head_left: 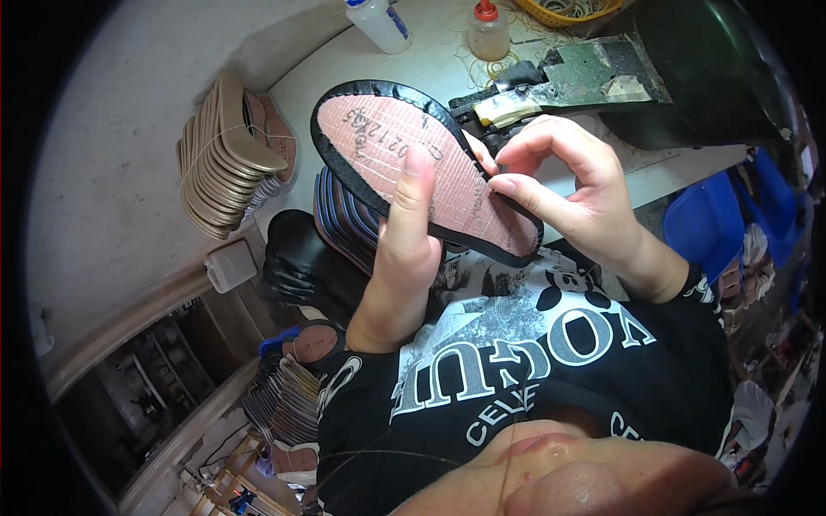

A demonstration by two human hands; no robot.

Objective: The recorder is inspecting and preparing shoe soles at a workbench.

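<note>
Sole point(443, 185) held up, pink face showing

It is raised between a black shirt point(680, 365) and a white worktable point(430, 67). The left hand point(406, 245) is clamped on it, thumb flat against the pink. The right hand point(594, 189) has thumb and forefinger nearly together at the black rim; I cannot tell whether they pinch it. Farther out are a red-capped bottle point(489, 36) and, leftward, a gold stack point(225, 155).

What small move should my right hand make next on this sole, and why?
Perhaps smooth the black rim down: it looks puckered in places, your right hand is at that edge, and your left hand holds the pink sole.
</note>
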